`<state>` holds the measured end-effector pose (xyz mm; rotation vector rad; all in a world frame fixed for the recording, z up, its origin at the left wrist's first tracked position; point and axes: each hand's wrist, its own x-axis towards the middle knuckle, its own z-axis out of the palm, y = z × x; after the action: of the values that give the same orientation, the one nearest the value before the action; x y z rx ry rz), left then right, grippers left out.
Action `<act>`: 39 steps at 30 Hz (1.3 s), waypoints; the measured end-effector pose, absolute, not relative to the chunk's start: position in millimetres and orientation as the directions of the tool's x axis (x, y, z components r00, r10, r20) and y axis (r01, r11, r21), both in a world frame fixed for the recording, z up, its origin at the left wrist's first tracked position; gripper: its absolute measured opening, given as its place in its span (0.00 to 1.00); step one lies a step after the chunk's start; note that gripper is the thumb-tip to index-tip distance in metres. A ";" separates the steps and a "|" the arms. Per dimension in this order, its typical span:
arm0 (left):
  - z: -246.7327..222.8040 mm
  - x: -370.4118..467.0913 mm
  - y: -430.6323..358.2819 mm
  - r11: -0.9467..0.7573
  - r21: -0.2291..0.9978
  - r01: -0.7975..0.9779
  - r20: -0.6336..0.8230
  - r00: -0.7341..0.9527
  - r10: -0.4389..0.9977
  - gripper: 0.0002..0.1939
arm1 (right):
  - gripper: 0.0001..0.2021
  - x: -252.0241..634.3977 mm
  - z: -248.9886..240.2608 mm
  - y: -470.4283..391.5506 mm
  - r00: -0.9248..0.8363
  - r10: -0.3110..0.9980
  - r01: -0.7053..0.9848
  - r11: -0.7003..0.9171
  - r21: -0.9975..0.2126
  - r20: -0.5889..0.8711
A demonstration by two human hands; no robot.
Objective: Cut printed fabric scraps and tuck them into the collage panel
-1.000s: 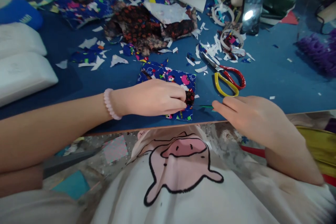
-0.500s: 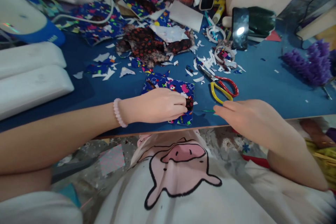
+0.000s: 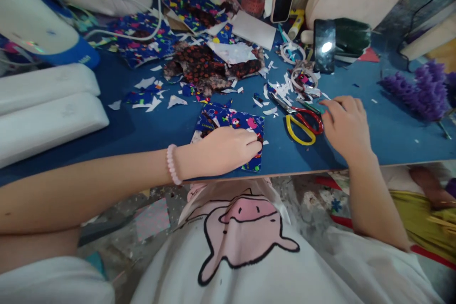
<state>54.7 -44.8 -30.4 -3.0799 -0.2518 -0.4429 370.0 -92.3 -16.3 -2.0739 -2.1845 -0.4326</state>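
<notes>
A blue cartoon-printed piece (image 3: pixel 251 123), which looks like cloth or paper, lies at the table's front edge with dark patterned scraps on it. My left hand (image 3: pixel 231 149) rests over it, fingers curled together and pressed onto its right part; the fingertips are partly hidden. Over on the right, my right hand (image 3: pixel 345 126) has its thumb and fingers closed at the end of a thin green tool (image 3: pixel 309 105). That tool lies just above the scissors (image 3: pixel 301 128), which have one red and one yellow handle and point up-left, away from my left hand.
Dark patterned cloth (image 3: pixel 203 64) and white paper scraps (image 3: pixel 283 88) cover the table's back middle. Two white rolls of tape (image 3: pixel 304 77) and a phone (image 3: pixel 324 47) lie behind the scissors. Long white blocks (image 3: pixel 53 114) sit left; purple flowers (image 3: pixel 423 90) lie right.
My right hand has moved up and away from the front edge, carrying the green tool from beside the blue piece to above the scissors. My left hand stays on the blue piece.
</notes>
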 end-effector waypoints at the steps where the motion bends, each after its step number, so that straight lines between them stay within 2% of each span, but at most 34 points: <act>1: -30.7 54.6 -44.9 -0.986 0.021 0.168 0.277 0.946 0.167 0.06 | 0.20 365.8 -15.7 -93.9 -0.108 0.963 0.990 0.080 0.120 0.247; 4: -31.7 52.6 -43.7 -0.980 0.075 0.184 0.272 0.942 0.198 0.07 | 0.18 355.1 -16.5 -93.6 -0.212 0.971 0.977 0.208 0.044 0.115; 7: -32.7 51.3 -42.5 -0.979 0.092 0.183 0.287 0.936 0.202 0.09 | 0.13 351.3 -19.0 -87.2 -0.174 0.983 0.984 0.175 -0.016 0.063; 10: -33.3 51.3 -41.7 -0.983 0.086 0.161 0.306 0.935 0.180 0.11 | 0.11 352.4 -18.9 -84.7 -0.147 0.989 0.989 0.147 -0.007 0.031; 15: -32.0 49.0 -39.1 -0.983 0.124 0.133 0.312 0.935 0.166 0.14 | 0.16 355.1 -15.9 -108.8 -0.099 0.985 0.991 0.111 -0.078 0.142; 18: -30.3 45.8 -36.5 -0.984 0.135 0.117 0.309 0.939 0.154 0.14 | 0.13 352.1 -14.4 -133.8 -0.214 0.961 0.966 0.235 -0.107 0.177; 22: -28.9 44.0 -33.3 -0.990 0.109 0.090 0.304 0.945 0.120 0.17 | 0.07 341.0 -12.6 -157.3 -0.371 0.917 0.927 0.376 -0.011 0.145; 30: -30.8 46.1 -31.7 -0.998 0.061 0.021 0.324 0.945 0.040 0.20 | 0.08 324.0 -9.5 -149.5 -0.503 0.855 0.860 0.482 0.169 0.123; 34: -31.3 45.2 -31.5 -0.997 0.075 -0.001 0.328 0.944 0.024 0.18 | 0.08 320.3 -6.2 -143.5 -0.560 0.821 0.823 0.537 0.186 0.111; 39: -30.4 44.5 -32.3 -0.996 0.090 0.026 0.240 0.970 0.047 0.17 | 0.08 315.2 -4.3 -141.0 -0.572 0.815 0.814 0.552 0.180 0.089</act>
<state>44.5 -32.3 -30.4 -3.2038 -0.0596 -0.3929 315.2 -141.0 -4.3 -1.4554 -2.7717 -0.3181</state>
